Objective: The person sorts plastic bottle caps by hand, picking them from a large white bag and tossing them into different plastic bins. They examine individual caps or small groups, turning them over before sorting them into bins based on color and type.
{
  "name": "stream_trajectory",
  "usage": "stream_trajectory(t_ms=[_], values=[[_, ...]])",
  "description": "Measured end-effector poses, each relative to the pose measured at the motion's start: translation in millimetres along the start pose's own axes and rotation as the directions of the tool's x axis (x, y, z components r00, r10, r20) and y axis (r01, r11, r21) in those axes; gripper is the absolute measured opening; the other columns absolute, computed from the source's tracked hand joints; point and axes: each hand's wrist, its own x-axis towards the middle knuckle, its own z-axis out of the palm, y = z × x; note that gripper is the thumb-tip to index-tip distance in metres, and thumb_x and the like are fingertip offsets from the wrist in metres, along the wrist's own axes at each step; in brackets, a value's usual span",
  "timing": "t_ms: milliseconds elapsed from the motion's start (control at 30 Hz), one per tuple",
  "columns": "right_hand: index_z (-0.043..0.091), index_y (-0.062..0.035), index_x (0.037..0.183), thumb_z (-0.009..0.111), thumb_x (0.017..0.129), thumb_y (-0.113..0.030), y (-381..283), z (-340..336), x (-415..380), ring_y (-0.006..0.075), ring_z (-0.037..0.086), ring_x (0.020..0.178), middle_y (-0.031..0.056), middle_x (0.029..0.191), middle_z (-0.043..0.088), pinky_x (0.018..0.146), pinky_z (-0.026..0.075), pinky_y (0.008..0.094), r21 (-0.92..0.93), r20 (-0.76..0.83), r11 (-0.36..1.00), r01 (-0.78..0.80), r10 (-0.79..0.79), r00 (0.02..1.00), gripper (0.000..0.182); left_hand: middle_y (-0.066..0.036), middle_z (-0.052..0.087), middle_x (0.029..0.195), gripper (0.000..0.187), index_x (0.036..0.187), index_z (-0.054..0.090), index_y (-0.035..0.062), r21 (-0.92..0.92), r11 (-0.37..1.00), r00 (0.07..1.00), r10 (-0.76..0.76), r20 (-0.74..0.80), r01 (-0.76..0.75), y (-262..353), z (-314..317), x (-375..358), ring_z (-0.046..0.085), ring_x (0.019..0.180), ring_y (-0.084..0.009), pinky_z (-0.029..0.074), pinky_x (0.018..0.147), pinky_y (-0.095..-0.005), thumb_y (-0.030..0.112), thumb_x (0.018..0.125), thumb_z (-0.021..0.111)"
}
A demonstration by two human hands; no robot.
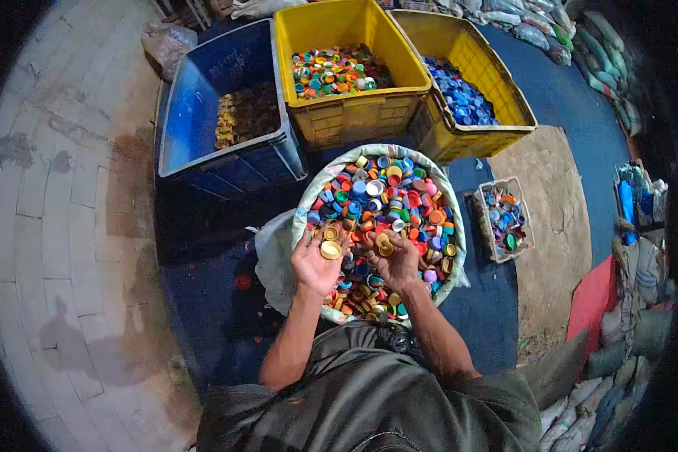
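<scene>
A round sack with a rolled pale rim [458,218] stands in front of me, filled with bottle caps [410,200] of many colours. Over its left part, my left hand [318,264] is palm up with gold and yellowish caps [331,249] resting on the palm and fingers. To the right, my right hand [396,264] is also turned up, its fingers curled round gold caps [385,244]. Both hands are just above the heap, apart from each other.
Behind the sack are a blue bin [175,124] with yellowish caps, a yellow bin [354,102] with mixed caps and another yellow bin [497,129] with blue caps. A white basket [529,218] sits at the right. Filled bags [606,56] line the right side.
</scene>
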Motion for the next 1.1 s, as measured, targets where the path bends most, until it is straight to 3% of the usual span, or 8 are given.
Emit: stream_trajectory(t_ms=[167, 333, 367, 433, 533, 633, 767, 1100], values=[[0.055, 0.0000, 0.109, 0.047, 0.090, -0.020, 14.7, 33.1, 21.2, 0.0241, 0.061, 0.089, 0.0122, 0.101, 0.062, 0.079, 0.050, 0.0340, -0.121, -0.113, 0.993, 0.008, -0.022, 0.993, 0.029, -0.019, 0.056, 0.117, 0.064, 0.122, 0.045, -0.0067, -0.027, 0.998, 0.998, 0.065, 0.019, -0.064, 24.9, -6.3, 11.9, 0.052, 0.111, -0.0323, 0.035, 0.106, -0.0456, 0.046, 0.088, 0.055], [0.056, 0.0007, 0.093, 0.050, 0.085, -0.014, 15.9, 108.7, 87.5, 0.0232, 0.058, 0.085, 0.0124, 0.091, 0.059, 0.080, 0.049, 0.0366, -0.671, 0.419, 0.641, 0.374, -0.089, 0.904, 0.018, -0.019, 0.057, 0.103, 0.071, 0.111, 0.047, -0.0118, -0.092, 0.985, 0.973, 0.158, 0.167, -0.144, 102.7, 43.3, 60.5, 0.055, 0.098, -0.0324, 0.043, 0.094, -0.0428, 0.052, 0.083, 0.061], [0.055, 0.0005, 0.088, 0.049, 0.083, -0.013, 11.3, 150.0, 88.5, 0.0235, 0.057, 0.083, 0.0125, 0.088, 0.058, 0.082, 0.049, 0.0392, -0.492, 0.382, 0.827, 0.273, -0.077, 0.921, 0.016, -0.019, 0.057, 0.102, 0.073, 0.111, 0.045, -0.0121, -0.104, 0.980, 0.951, 0.189, 0.245, -0.168, 123.2, 67.7, 67.6, 0.055, 0.097, -0.0319, 0.043, 0.093, -0.0429, 0.053, 0.082, 0.063], [0.054, -0.0005, 0.077, 0.045, 0.079, -0.009, -3.4, 228.9, 85.1, 0.0234, 0.056, 0.079, 0.0112, 0.078, 0.056, 0.086, 0.046, 0.0454, 0.018, 0.261, 1.000, -0.019, 0.014, 0.965, 0.013, -0.026, 0.047, 0.124, 0.090, 0.124, 0.032, -0.0182, -0.114, 0.963, 0.877, 0.270, 0.398, -0.245, 158.9, 106.6, 74.9, 0.046, 0.118, -0.0349, 0.035, 0.105, -0.0460, 0.054, 0.080, 0.064], [0.046, -0.0007, 0.084, 0.046, 0.072, -0.006, -18.5, 246.6, 101.6, 0.0299, 0.054, 0.094, 0.0178, 0.096, 0.053, 0.099, 0.042, 0.0450, -0.031, 0.450, 0.999, 0.021, -0.005, 0.893, 0.013, -0.022, -0.015, 0.153, 0.124, 0.138, -0.023, -0.0101, 0.002, 0.893, 0.825, 0.415, 0.384, -0.450, 161.0, 159.0, 48.4, -0.007, 0.144, -0.0321, 0.001, 0.117, -0.0430, 0.056, 0.080, 0.064], [0.046, -0.0021, 0.080, 0.045, 0.078, -0.003, -36.2, 214.6, 99.3, 0.0180, 0.049, 0.067, 0.0057, 0.073, 0.044, 0.082, 0.050, 0.0366, 0.070, 0.590, 0.996, 0.052, -0.083, 0.803, 0.002, -0.023, -0.011, 0.154, 0.121, 0.141, -0.018, -0.0100, 0.037, 0.863, 0.815, 0.460, 0.352, -0.503, 148.0, 146.5, 45.2, -0.006, 0.144, -0.0331, 0.004, 0.117, -0.0442, 0.055, 0.080, 0.064], [0.031, 0.0143, 0.134, 0.047, 0.080, -0.005, -58.9, 147.3, 69.1, 0.0378, 0.047, 0.122, 0.0276, 0.133, 0.041, 0.104, 0.041, 0.0451, 0.007, 0.246, 0.980, 0.198, -0.194, 0.950, 0.060, -0.029, 0.002, 0.152, 0.112, 0.140, -0.004, -0.0163, 0.035, 0.908, 0.899, 0.406, 0.166, -0.417, 116.9, 95.5, 56.0, 0.004, 0.143, -0.0382, 0.007, 0.117, -0.0462, 0.052, 0.082, 0.063], [0.042, 0.0070, 0.130, 0.047, 0.080, -0.007, -71.9, -27.3, -7.6, 0.0353, 0.050, 0.122, 0.0195, 0.130, 0.046, 0.102, 0.044, 0.0434, -0.328, 0.066, 0.829, 0.453, -0.458, 0.887, 0.053, -0.008, 0.060, 0.113, 0.026, 0.115, 0.053, 0.0034, 0.672, 0.694, 0.942, 0.335, 0.019, -0.260, -1.9, 0.9, 27.2, 0.058, 0.102, -0.0170, 0.048, 0.090, -0.0333, 0.014, 0.092, 0.057]])
